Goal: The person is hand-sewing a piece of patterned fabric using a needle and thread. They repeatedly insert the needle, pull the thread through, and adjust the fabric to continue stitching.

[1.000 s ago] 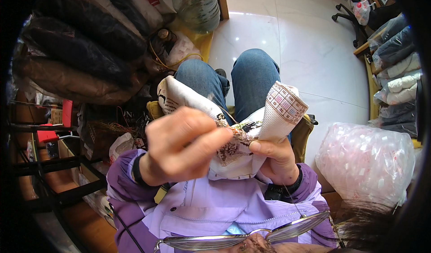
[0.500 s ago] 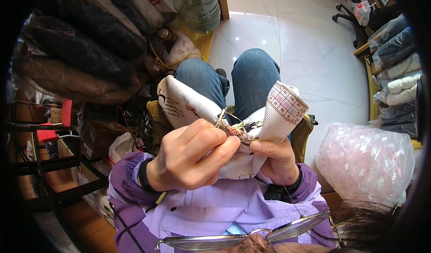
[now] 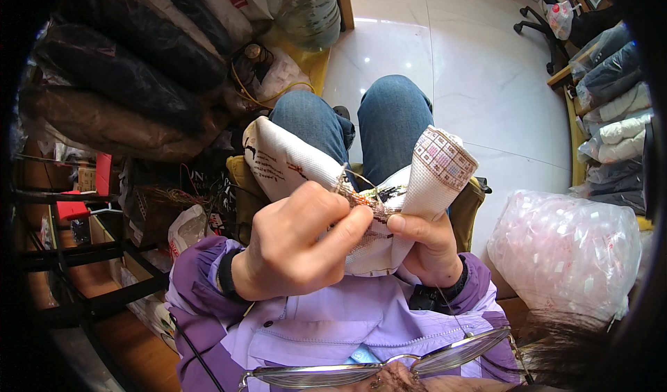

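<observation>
A white cross-stitch cloth (image 3: 287, 161) lies folded over my lap, with dark lettering on its left part and a brown checked border on the raised right fold. My right hand (image 3: 427, 242) grips the cloth, its thumb pressed on top near the stitched middle. My left hand (image 3: 299, 242) is closed in a pinch at the left side of that stitching. Whatever sits between its fingertips is hidden. Tangled thread ends (image 3: 366, 197) in brown, orange and green bunch between the two hands, and a pale loop of thread rises beside the left fingers.
Bagged dark garments (image 3: 132, 79) are piled at the left, above a black rack (image 3: 104, 291). A large clear bag (image 3: 566, 253) of pinkish items stands at the right, below shelves of wrapped clothes (image 3: 618, 121). Ahead lies a pale tiled floor (image 3: 486, 79) with a wheeled chair (image 3: 549, 27).
My left hand has turned a little and its fingers have curled in closer to the stitching. The cloth and my right hand look nearly unmoved.
</observation>
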Available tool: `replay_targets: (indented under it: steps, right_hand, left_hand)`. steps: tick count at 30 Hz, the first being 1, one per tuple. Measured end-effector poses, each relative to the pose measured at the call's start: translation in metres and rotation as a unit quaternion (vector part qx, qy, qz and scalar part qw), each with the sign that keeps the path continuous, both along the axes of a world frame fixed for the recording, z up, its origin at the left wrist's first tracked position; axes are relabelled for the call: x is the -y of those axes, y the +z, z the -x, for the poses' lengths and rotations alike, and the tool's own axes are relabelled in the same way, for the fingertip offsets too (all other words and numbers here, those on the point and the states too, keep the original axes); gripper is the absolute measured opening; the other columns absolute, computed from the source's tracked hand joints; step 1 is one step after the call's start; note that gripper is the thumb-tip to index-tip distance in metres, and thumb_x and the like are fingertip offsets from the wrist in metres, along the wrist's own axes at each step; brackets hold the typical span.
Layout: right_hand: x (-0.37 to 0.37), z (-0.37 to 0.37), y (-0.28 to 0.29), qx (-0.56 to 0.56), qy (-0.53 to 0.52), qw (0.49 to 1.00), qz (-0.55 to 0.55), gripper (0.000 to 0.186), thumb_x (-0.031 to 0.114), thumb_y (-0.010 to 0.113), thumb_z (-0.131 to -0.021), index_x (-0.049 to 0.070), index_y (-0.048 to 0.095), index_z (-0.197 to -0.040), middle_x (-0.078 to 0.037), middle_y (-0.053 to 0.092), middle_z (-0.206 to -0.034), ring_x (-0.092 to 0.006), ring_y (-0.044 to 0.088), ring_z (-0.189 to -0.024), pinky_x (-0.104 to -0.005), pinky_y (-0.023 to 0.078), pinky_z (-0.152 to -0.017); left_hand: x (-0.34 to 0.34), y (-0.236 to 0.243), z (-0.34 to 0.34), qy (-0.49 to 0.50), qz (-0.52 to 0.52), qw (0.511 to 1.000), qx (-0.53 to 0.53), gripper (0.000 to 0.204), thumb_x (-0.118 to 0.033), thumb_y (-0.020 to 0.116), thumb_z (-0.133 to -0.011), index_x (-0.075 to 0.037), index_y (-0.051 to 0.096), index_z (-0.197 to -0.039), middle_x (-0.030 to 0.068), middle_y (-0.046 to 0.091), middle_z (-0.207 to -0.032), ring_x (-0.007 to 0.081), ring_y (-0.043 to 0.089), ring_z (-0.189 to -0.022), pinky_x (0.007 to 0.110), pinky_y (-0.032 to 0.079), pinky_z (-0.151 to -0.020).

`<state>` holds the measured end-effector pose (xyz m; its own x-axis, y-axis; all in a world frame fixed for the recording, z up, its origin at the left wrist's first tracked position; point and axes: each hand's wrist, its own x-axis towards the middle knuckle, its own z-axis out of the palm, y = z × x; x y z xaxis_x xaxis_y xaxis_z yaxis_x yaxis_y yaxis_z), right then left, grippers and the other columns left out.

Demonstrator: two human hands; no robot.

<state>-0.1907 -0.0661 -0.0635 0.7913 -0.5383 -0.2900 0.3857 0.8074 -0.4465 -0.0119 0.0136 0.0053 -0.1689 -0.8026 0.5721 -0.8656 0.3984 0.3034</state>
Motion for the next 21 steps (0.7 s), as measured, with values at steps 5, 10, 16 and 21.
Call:
replay_targets:
  steps: [5, 10, 16, 21]
  right_hand:
    - [0.001, 0.000, 0.000, 0.001, 0.012, 1.000, -0.012, 0.045, 0.002, 0.073, -0.084, -0.003, 0.054, -0.124, -0.015, 0.066, -0.113, -0.0239, 0.068, -0.102, -0.0382, 0.056, -0.089]
    - [0.000, -0.001, -0.001, 0.007, 0.015, 1.000, -0.018, 0.043, 0.002, 0.073, -0.084, -0.003, 0.055, -0.123, -0.014, 0.066, -0.112, -0.0231, 0.068, -0.101, -0.0377, 0.056, -0.089]
    - [-0.002, -0.001, -0.005, 0.008, 0.005, 1.000, -0.020, 0.044, 0.001, 0.073, -0.083, -0.001, 0.055, -0.123, -0.012, 0.067, -0.111, -0.0218, 0.068, -0.101, -0.0362, 0.055, -0.088]
    - [-0.003, 0.000, -0.008, 0.009, -0.012, 1.000, 0.021, 0.042, 0.000, 0.073, -0.082, 0.000, 0.056, -0.121, -0.011, 0.067, -0.110, -0.0197, 0.067, -0.100, -0.0338, 0.055, -0.087]
  left_hand:
    - [-0.001, -0.003, 0.005, 0.066, -0.048, 0.992, -0.100, 0.024, 0.011, 0.073, -0.069, -0.001, 0.070, -0.089, 0.0098, 0.063, -0.077, 0.0236, 0.063, -0.064, 0.031, 0.050, -0.055]
    - [0.001, -0.005, 0.004, 0.046, -0.035, 0.996, -0.075, 0.022, 0.010, 0.072, -0.071, 0.000, 0.067, -0.090, 0.0117, 0.065, -0.080, 0.0267, 0.065, -0.066, 0.032, 0.053, -0.058]
    - [0.001, -0.005, 0.013, 0.032, -0.033, 0.998, -0.046, 0.023, 0.007, 0.072, -0.071, 0.002, 0.067, -0.093, 0.0135, 0.065, -0.082, 0.0278, 0.066, -0.067, 0.033, 0.055, -0.058]
    - [0.008, 0.011, 0.026, 0.017, -0.062, 0.991, 0.116, 0.028, -0.004, 0.069, -0.069, 0.005, 0.065, -0.096, 0.0110, 0.062, -0.082, 0.0226, 0.063, -0.065, 0.030, 0.051, -0.053]
